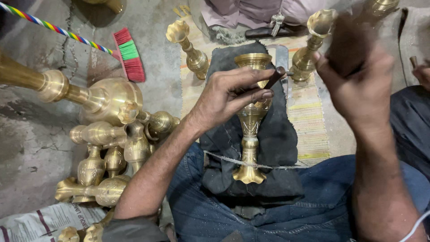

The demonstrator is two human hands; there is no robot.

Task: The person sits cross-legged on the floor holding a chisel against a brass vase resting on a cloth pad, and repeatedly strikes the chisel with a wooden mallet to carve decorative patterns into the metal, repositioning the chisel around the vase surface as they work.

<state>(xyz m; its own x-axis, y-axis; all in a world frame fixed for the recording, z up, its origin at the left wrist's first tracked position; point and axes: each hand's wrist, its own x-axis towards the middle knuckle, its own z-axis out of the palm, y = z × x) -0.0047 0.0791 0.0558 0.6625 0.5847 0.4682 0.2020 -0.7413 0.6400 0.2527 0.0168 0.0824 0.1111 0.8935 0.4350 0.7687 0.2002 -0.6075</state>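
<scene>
A brass vase [250, 130] lies on a black cloth pad [277, 134] over my lap, tied down by a thin cord across its foot. My left hand [230, 96] rests on the vase's neck and grips a dark metal punch [274, 77], its tip set against the brass near the rim. My right hand [358, 85] is raised at the upper right, closed on a dark wooden mallet [347, 42] that is blurred.
Several brass vases [112, 148] lie piled on the concrete floor at the left. Two more brass vases [188, 47] [313, 45] stand on a striped mat [309, 116] behind the pad. A broom [130, 54] with a striped handle lies at the upper left.
</scene>
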